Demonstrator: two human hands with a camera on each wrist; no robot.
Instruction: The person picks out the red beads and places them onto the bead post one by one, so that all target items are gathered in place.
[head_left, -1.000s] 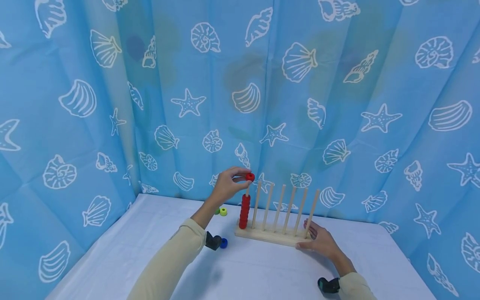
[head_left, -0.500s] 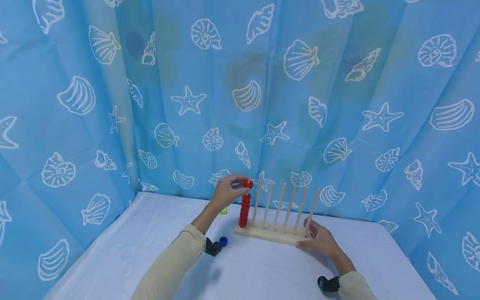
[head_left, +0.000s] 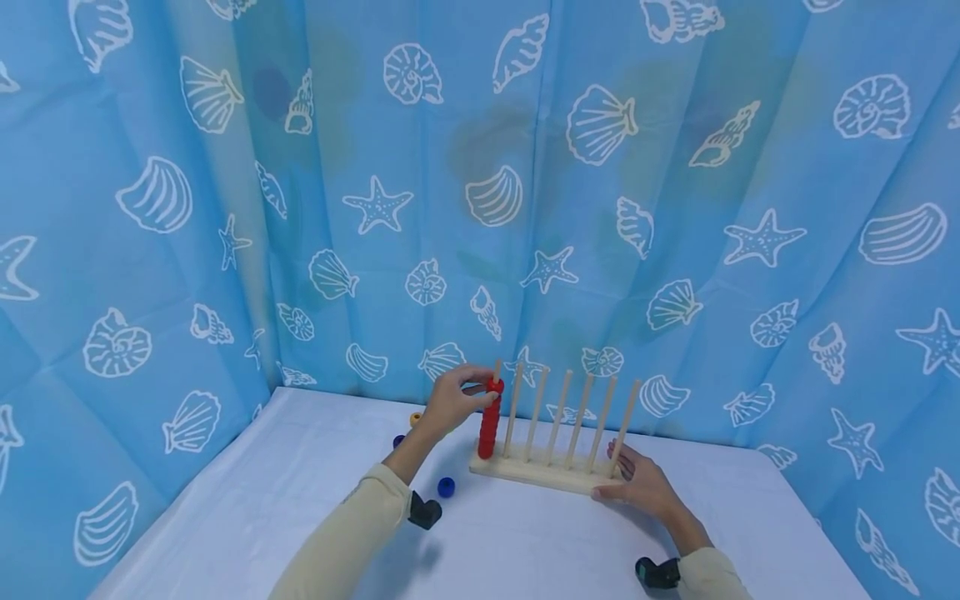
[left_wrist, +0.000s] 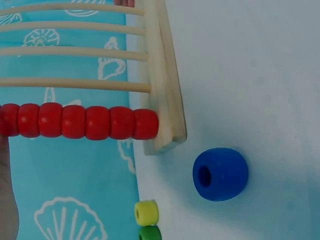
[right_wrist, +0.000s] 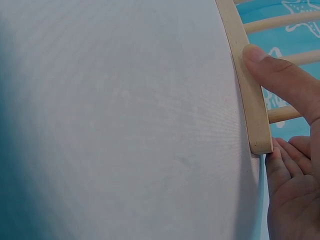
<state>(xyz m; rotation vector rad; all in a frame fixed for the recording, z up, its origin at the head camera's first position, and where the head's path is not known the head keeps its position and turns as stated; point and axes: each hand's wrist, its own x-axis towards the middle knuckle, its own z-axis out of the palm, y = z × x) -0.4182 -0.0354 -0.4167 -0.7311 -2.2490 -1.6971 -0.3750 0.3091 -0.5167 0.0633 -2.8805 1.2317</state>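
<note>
A wooden peg rack (head_left: 528,472) stands on the white table, its several upright pegs in a row. Red beads (head_left: 488,432) are stacked on its leftmost peg. My left hand (head_left: 450,404) pinches the topmost red bead (head_left: 495,386) between thumb and fingers, with the peg's tip poking out above it. At the rack's other end, my right hand (head_left: 647,485) holds the base; the right wrist view has the thumb (right_wrist: 280,75) lying along the base and the fingers behind its end. The other pegs carry no beads.
Left of the rack lies a blue bead (left_wrist: 221,174). Farther back are a yellow bead (head_left: 416,419) and a dark blue bead (head_left: 399,441); the left wrist view adds a yellow-green bead (left_wrist: 146,213) and a green bead (left_wrist: 150,233). A shell-patterned blue curtain (head_left: 450,167) hangs behind the table.
My left hand has brought the red bead from above the leftmost peg down along it to the top of the red stack. My right hand has stayed at the base.
</note>
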